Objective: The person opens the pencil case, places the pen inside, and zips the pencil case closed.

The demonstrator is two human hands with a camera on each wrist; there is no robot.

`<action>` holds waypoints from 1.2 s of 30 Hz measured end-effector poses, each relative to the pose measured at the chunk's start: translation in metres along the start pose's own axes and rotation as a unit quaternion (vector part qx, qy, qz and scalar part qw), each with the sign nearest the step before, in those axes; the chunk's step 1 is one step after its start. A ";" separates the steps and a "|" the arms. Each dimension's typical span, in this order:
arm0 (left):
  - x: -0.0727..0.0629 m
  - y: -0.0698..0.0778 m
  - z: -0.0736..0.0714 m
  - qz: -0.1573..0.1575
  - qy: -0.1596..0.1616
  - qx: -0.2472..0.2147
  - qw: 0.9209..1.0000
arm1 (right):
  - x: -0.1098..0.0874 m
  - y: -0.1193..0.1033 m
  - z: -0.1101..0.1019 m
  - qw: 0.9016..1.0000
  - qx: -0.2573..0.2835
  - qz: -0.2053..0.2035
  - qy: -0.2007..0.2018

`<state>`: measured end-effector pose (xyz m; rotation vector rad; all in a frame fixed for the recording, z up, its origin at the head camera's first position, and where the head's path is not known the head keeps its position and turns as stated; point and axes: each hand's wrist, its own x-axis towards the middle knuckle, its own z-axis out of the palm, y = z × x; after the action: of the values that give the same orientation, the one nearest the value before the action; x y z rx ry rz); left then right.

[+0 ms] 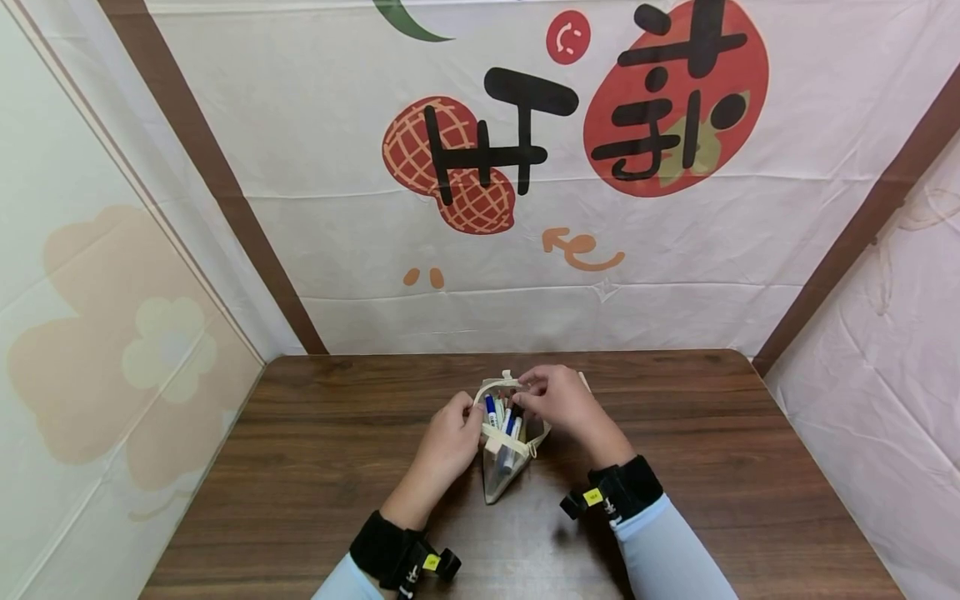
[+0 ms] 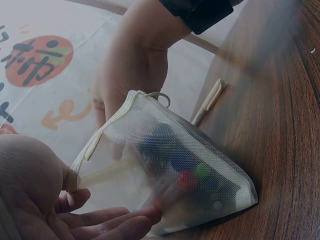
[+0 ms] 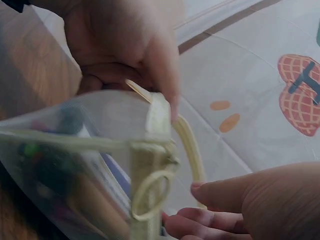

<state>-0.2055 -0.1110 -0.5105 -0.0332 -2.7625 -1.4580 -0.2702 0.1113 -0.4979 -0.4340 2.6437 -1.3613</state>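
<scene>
A see-through mesh pencil pouch (image 1: 501,479) with cream zipper edging sits on the table, its mouth spread open between the hands. Several pens and markers (image 1: 504,421) fill it, and coloured ends show through the mesh in the left wrist view. My left hand (image 1: 452,437) pinches the left edge of the mouth between thumb and fingers; its other fingers lie along the mesh in the left wrist view. With thumb and fingertips, my right hand (image 1: 558,400) holds the zipper strip (image 3: 190,147) at the far right of the mouth. A cream loop (image 3: 151,195) hangs at the pouch's corner.
A pen with a cream cap (image 2: 214,95) lies on the brown wooden table (image 1: 337,425) beyond the pouch, mostly behind the right hand in the head view. A white printed cloth (image 1: 360,275) rises at the table's back edge. Black camera straps (image 1: 633,487) circle both wrists.
</scene>
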 end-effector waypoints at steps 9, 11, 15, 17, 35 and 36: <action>-0.001 0.000 0.000 0.002 0.002 0.003 1.000 | 0.001 0.027 -0.036 0.995 -0.066 0.057 0.051; -0.001 0.000 0.000 0.002 0.002 0.002 1.000 | 0.000 0.035 -0.045 0.992 -0.088 0.074 0.054; -0.001 0.000 0.000 0.002 0.002 0.002 1.000 | -0.002 0.051 -0.057 0.988 -0.108 0.100 0.055; 0.000 -0.001 0.000 0.002 0.002 0.003 1.000 | -0.002 0.057 -0.061 0.986 -0.110 0.109 0.057; 0.000 -0.001 0.001 0.000 -0.001 0.002 1.000 | -0.005 0.078 -0.071 0.978 -0.130 0.160 0.046; 0.000 -0.002 0.001 0.001 -0.001 0.003 1.000 | -0.005 0.079 -0.070 0.977 -0.131 0.161 0.044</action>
<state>-0.2057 -0.1109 -0.5124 -0.0367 -2.7673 -1.4515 -0.2979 0.2103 -0.5211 0.0328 2.8172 -0.9619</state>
